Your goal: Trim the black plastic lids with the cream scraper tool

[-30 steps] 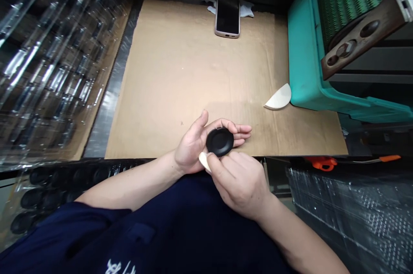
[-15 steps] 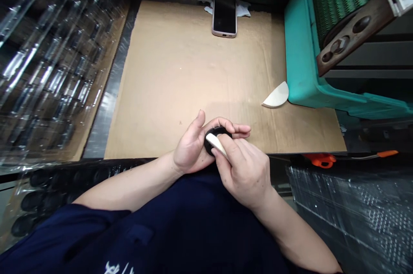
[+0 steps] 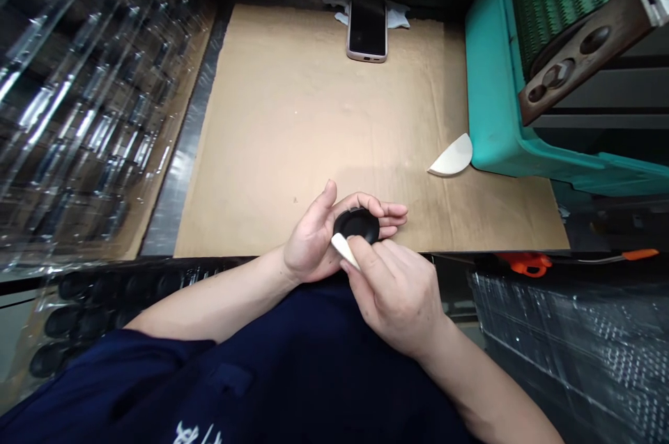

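Note:
A round black dish-shaped part (image 3: 357, 223) rests in the palm of my left hand (image 3: 316, 238), with the fingers curled along its far side and the thumb raised off it. My right hand (image 3: 400, 291) pinches a small white wedge-like piece (image 3: 344, 249) between thumb and forefinger. The tip of this piece lies at the near left rim of the black part; whether it touches I cannot tell. On the cardboard sheet (image 3: 313, 130), to the right of both hands, is a white half-round piece (image 3: 452, 157).
A phone (image 3: 367, 29) lies on a crumpled white cloth at the back. At right stand a teal bin (image 3: 494, 95) and a green ridged part with a bolted metal bar (image 3: 569, 60). Clear plastic trays (image 3: 94, 102) fill the left. An orange-handled tool (image 3: 530, 263) is below the right edge.
My right hand has drawn the white piece from over the middle of the black part back to its near rim, uncovering more of it. My left hand still holds the part.

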The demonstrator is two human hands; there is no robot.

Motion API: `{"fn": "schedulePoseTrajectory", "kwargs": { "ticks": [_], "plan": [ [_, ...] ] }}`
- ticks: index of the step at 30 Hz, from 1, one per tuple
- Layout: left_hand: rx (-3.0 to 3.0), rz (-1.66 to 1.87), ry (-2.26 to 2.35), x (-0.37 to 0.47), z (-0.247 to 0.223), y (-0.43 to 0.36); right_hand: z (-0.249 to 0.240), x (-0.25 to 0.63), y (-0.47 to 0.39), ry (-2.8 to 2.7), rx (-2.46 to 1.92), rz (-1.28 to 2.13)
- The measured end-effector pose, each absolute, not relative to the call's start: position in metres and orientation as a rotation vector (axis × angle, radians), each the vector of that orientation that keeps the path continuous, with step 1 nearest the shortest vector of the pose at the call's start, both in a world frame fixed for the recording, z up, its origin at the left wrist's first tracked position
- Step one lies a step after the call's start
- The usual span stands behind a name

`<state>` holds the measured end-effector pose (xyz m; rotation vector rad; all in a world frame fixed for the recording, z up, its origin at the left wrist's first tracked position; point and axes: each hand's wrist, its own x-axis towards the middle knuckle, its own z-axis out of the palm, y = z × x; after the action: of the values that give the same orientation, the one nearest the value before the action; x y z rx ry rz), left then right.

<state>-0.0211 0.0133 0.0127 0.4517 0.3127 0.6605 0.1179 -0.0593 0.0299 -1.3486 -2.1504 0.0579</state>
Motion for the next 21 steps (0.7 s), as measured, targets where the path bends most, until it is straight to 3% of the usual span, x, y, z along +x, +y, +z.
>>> {"fn": "schedulePoseTrajectory", "kwargs": {
  "ticks": [8, 13, 21],
  "plan": [
    [0.447, 0.661, 0.316, -0.021, 0.013, 0.015, 0.029, 0.117, -0.058, -2.115, -1.331, 0.034],
    [0.424, 0.672, 0.319, -0.021, 0.015, 0.017, 0.031, 0.121, -0.068, -2.237, -1.184, 0.259],
    [0.433, 0.687, 0.287, -0.022, 0.015, 0.016, 0.035, 0.123, -0.067, -2.052, -1.352, 0.262]
  ]
}}
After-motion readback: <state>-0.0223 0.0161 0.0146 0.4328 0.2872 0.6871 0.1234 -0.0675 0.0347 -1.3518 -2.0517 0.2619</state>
